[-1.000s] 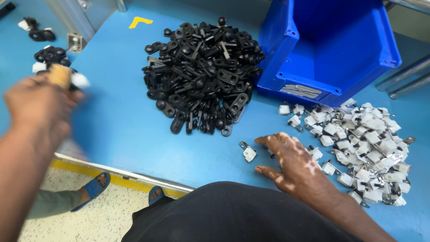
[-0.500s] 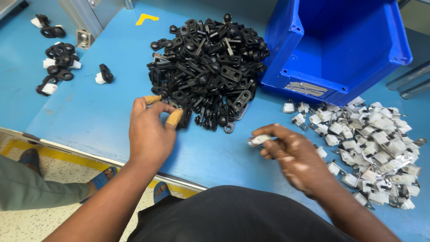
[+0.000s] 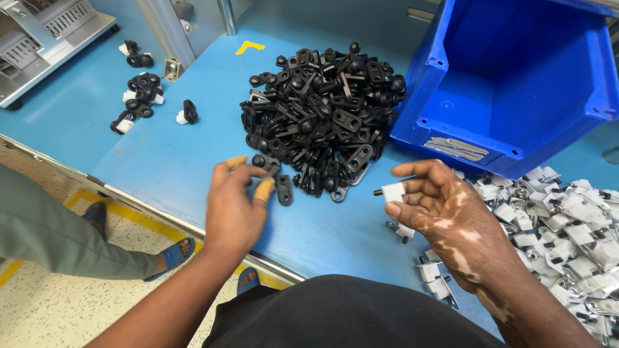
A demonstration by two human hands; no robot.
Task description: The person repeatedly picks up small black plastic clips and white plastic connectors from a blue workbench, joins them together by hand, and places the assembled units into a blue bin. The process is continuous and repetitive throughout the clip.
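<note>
Black parts (image 3: pixel 322 109), centre top of frame: moulded plastic, showing a slight sheen. White clips (image 3: pixel 567 225), lower right: matt white plastic carrying bright metal pins. Bin (image 3: pixel 516 84), upper right: smooth blue plastic, reflecting light glossily. Table (image 3: pixel 174 161): smooth blue surface, appearing matt. Housing (image 3: pixel 45 32), upper left: grey painted metal, looking satin.

light: bright, even, overhead | shadows: soft, faint | glare: mild on blue table (image 3: pixel 161 154) | focus: sharp, slight edge distortion
</note>
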